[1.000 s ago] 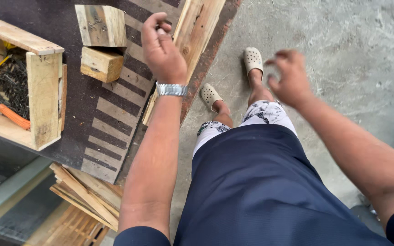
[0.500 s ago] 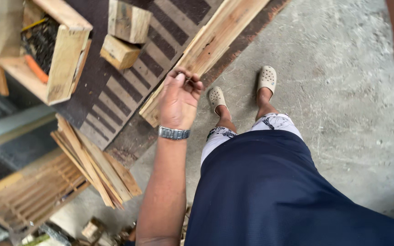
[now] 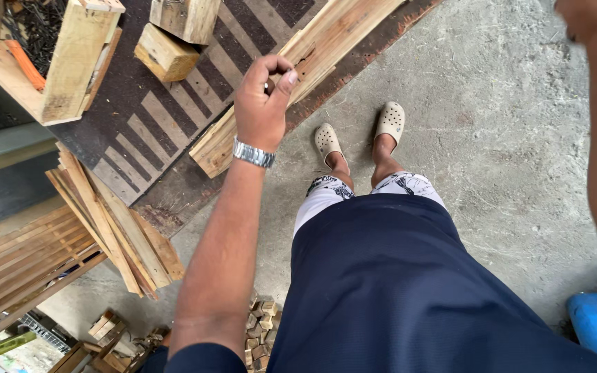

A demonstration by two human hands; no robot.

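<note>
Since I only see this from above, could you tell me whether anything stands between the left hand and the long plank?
Nothing visible does: the left hand is curled right over the long plank, apparently touching its edge.

Open concrete floor (image 3: 492,138) from 12 to 3 o'clock; long planks (image 3: 298,76), wooden blocks (image 3: 167,52) and crate (image 3: 70,62) obstruct 9 to 12 o'clock.

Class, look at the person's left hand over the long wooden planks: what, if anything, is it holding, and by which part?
It cannot be told: the left hand is curled, fingertips pinched, over the long pale wooden planks, but any held item is hidden.
</note>
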